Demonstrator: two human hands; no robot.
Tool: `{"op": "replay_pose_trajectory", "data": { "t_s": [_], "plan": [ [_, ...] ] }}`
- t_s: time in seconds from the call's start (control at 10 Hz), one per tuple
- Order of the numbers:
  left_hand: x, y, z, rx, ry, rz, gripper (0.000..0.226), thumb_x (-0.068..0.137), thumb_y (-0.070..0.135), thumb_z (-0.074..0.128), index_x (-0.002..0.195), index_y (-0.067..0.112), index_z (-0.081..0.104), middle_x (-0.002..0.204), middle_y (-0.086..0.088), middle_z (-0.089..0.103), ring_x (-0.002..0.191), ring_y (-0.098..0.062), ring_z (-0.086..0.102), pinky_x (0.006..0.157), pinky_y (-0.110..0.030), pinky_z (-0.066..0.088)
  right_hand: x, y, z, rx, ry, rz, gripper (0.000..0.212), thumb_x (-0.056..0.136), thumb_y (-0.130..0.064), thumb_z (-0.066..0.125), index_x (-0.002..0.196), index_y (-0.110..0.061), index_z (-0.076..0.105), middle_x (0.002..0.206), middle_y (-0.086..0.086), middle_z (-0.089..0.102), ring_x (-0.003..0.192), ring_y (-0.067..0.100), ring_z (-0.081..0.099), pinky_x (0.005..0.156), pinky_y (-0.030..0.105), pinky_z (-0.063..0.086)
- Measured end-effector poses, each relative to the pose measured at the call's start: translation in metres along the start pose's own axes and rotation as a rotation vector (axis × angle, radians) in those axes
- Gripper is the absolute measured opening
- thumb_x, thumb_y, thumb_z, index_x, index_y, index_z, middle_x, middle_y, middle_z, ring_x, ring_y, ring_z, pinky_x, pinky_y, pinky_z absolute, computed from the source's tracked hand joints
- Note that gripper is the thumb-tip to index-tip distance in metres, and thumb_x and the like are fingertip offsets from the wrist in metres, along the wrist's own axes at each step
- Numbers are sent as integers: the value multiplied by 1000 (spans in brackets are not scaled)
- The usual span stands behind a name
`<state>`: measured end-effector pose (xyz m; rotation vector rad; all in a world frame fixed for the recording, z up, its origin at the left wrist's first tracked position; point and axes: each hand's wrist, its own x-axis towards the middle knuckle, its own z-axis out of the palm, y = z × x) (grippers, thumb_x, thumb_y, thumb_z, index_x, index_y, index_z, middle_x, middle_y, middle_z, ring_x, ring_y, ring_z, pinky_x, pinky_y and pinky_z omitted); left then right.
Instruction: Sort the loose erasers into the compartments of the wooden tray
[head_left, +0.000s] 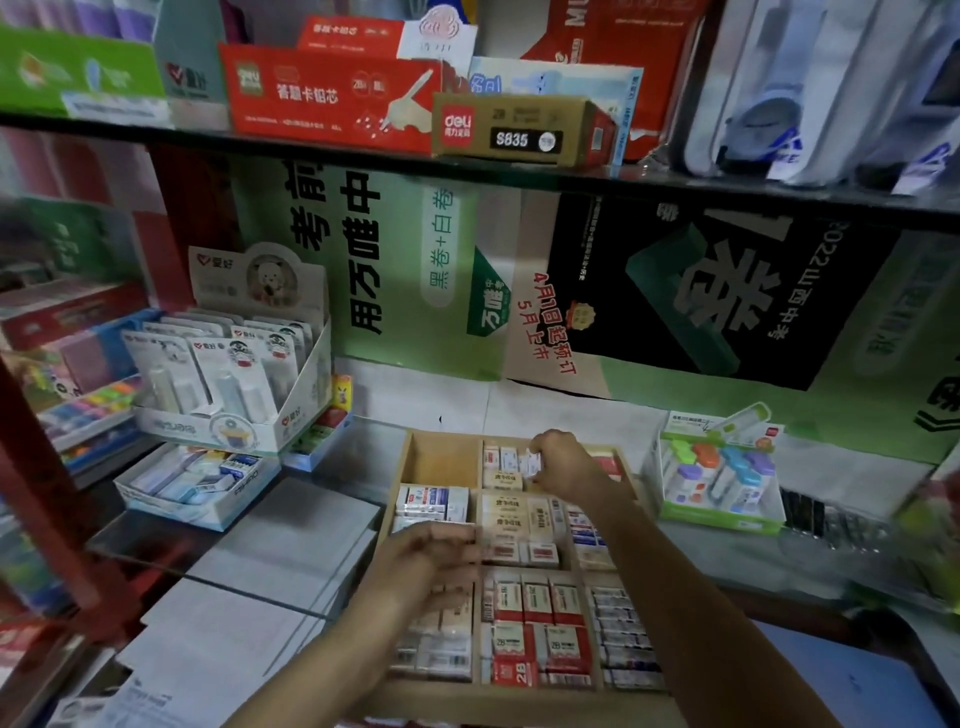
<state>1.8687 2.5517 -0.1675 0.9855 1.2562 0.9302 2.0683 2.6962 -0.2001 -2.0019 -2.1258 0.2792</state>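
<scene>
Erasers (524, 603) in paper sleeves fill most compartments of the wooden tray (493, 700), which I see low and centre in the head view. The tray rests on the surface (701, 551), between grey paper stacks (291, 545) to its left and a green-edged box (719, 521) of coloured items to its right. Near row of the tray: white sleeves at left, red-and-cream sleeves marked 2B in the middle, narrow white sleeves stacked at right. Rows beyond: mostly cream and white sleeves. Far left compartment (441, 462): bare wooden floor in view.

My right hand (563, 462) reaches across the tray to the far middle compartment. Its fingers are curled and pinch a white eraser (532, 461), held just above the cream and white sleeves that lie in that compartment. My left hand (431, 556) hovers over the left column, just nearer to me than a group of white sleeves with red and blue print. Its fingers point toward the middle column, but the hand is blurred, and I cannot tell whether it is open or grips anything.

Behind the tray stand green and black posters (675, 291). A display box (228, 395) of carded items sits at far left. The shelf (519, 174) above carries red boxes (322, 98) and a brown box (519, 130) marked S835
</scene>
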Motion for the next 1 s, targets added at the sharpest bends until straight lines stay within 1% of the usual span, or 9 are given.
{"op": "replay_pose_trajectory", "data": {
  "t_s": [0.2, 0.3, 0.4, 0.5, 0.6, 0.7, 0.8, 0.9, 1.0],
  "plan": [
    [11, -18, -16, 205, 117, 201, 15, 92, 16, 53, 92, 19, 68, 92, 4, 71, 85, -16, 68, 80, -39, 55, 15, -4, 14, 42, 23, 101, 23, 83, 3, 60, 105, -1, 59, 108, 11, 58, 94, 23, 58, 77, 26, 47],
    [8, -40, -16, 476, 184, 466, 23, 96, 17, 44, 91, 33, 60, 100, 18, 62, 95, -3, 60, 86, -30, 50, 14, -6, 15, 55, 10, 102, 19, 84, 3, 60, 102, 0, 65, 106, 13, 60, 91, 22, 59, 74, 24, 44],
    [2, -68, -16, 775, 282, 789, 26, 94, 31, 34, 103, 34, 58, 103, 19, 58, 98, 1, 49, 94, -33, 41, 6, -9, 14, 113, 23, 86, 14, 85, 1, 60, 97, -2, 66, 102, 10, 60, 84, 20, 56, 73, 24, 47],
    [0, -94, -21, 1013, 258, 943, 39, 99, 40, 19, 112, 22, 51, 109, 1, 65, 111, -10, 46, 107, -39, 25, -15, -3, 2, 274, 169, 11, 13, 87, -4, 59, 93, -13, 66, 105, 5, 54, 94, 19, 55, 81, 22, 44],
    [8, -107, -30, 1225, 238, 1062, 47, 99, 43, 18, 114, 15, 52, 111, -8, 67, 115, -18, 47, 105, -48, 23, -59, 14, -17, 361, 356, -39, 22, 89, -7, 56, 110, -3, 63, 109, 8, 58, 93, 13, 52, 79, 14, 37],
    [17, -112, -32, 1407, 218, 1145, 61, 99, 41, 19, 104, 7, 69, 115, -13, 66, 117, -25, 46, 102, -52, 26, -119, 38, -20, 459, 383, 47, 21, 86, -4, 61, 107, 1, 62, 106, 15, 60, 93, 20, 58, 77, 18, 44],
    [20, -114, -31, 1457, 220, 1233, 65, 100, 39, 17, 97, 5, 72, 114, -14, 66, 117, -27, 45, 103, -52, 24, -183, 57, -9, 545, 282, 229, 20, 89, -9, 59, 109, -12, 59, 102, 6, 61, 97, 21, 59, 83, 29, 46],
    [27, -108, -33, 1486, 205, 1239, 68, 101, 39, 13, 97, 5, 71, 114, -15, 66, 117, -27, 44, 105, -54, 21, -227, 68, 6, 608, 309, 268, 24, 89, -6, 58, 112, -12, 59, 104, 2, 65, 94, 14, 62, 75, 8, 45],
    [36, -103, -39, 1518, 307, 1082, 67, 101, 43, 12, 104, 6, 67, 117, -17, 63, 118, -28, 41, 107, -57, 11, -255, 64, 12, 688, 330, 304, 30, 89, -3, 57, 118, -11, 57, 109, 7, 66, 78, 4, 60, 65, 2, 42]
  ]
}}
